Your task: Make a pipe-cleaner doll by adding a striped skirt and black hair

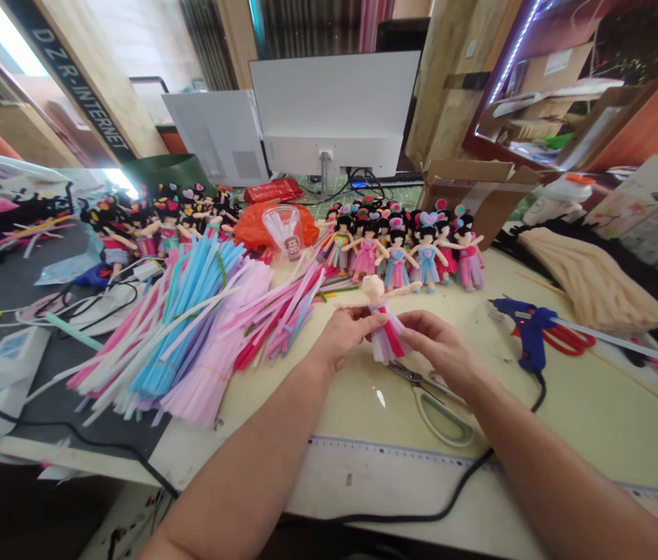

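Between my two hands, above the pale work mat, a small pipe-cleaner doll is held upright. It has a bare beige head, outstretched beige arms and a dress of white, lilac and magenta strips. My left hand pinches its waist from the left, thumb in front. From the other side, my right hand has its fingers closed on the edge of the skirt. Just below lies a pair of scissors, its handles partly under my right hand. A blue glue gun with a clear glue stick lies to the right.
Bundles of coloured pipe cleaners spread over the left side. Finished dolls stand in rows behind, with a plastic cup beside them. Beige pipe cleaners lie at right. A black cable and a ruler run along the front.
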The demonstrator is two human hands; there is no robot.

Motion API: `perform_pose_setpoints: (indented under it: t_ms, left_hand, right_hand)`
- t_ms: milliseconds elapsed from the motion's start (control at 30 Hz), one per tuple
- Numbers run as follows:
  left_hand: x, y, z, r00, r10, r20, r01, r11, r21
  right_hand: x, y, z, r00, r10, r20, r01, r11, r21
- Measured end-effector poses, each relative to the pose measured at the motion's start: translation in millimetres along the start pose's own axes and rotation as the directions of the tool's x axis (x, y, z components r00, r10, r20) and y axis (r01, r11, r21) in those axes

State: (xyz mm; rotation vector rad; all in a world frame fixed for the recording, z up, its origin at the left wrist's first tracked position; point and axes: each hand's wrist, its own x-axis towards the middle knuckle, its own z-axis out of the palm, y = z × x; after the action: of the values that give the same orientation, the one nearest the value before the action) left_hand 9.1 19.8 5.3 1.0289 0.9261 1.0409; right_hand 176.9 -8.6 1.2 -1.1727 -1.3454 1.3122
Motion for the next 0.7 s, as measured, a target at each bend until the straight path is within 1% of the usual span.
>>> perform_pose_setpoints:
  t_ms: [67, 100, 167, 233, 300, 367, 433, 533, 700]
  left_hand:
    - [-0.1, -2.2, 1.1, 1.000, -0.004, 0.029, 0.004, 1.000, 0.017]
    - [-0.3, -3.1, 1.8, 0.999, -0.008, 0.045, 0.007, 0.999, 0.032]
    - [-1.1, -3.9, 3.2, 0.997, -0.013, 0.078, 0.009, 0.998, 0.056]
    - [-2.3, -2.8, 4.2, 0.997, -0.017, 0.073, 0.015, 0.999, 0.037]
    - [-3.6, -0.2, 4.8, 0.999, -0.041, 0.020, 0.041, 0.999, 0.016]
    - [-4.8, 2.4, 5.3, 0.997, -0.081, -0.016, 0.082, 0.995, 0.053]
    - [-6.0, 3.8, 6.3, 0.994, -0.104, 0.020, 0.100, 0.988, 0.121]
    - [-7.2, 3.5, 8.1, 0.991, -0.091, 0.100, 0.074, 0.983, 0.165]
    - [-7.4, 2.7, 8.8, 0.993, -0.064, 0.103, 0.043, 0.981, 0.191]
  right_hand:
    - [-3.3, -0.7, 4.2, 0.995, 0.072, 0.071, -0.071, 0.997, -0.020]
    - [-4.7, -0.7, 6.0, 0.989, 0.121, 0.085, -0.118, 0.992, -0.049]
    - [-6.3, 0.1, 8.5, 0.980, 0.186, 0.065, -0.180, 0.979, -0.093]
    - [-5.7, 1.4, 8.9, 0.986, 0.168, 0.018, -0.167, 0.985, -0.053]
    - [-3.8, 3.0, 7.7, 0.993, 0.116, -0.032, -0.115, 0.993, 0.032]
    - [-1.8, 4.4, 6.3, 0.994, 0.089, -0.065, -0.082, 0.992, 0.099]
    - [-0.8, 5.9, 5.8, 0.994, 0.082, -0.069, -0.072, 0.987, 0.141]
    - [-0.5, 7.8, 6.5, 0.995, 0.089, -0.040, -0.080, 0.980, 0.182]
    - [-0.1, 9.4, 7.0, 0.997, 0.073, -0.016, -0.069, 0.979, 0.193]
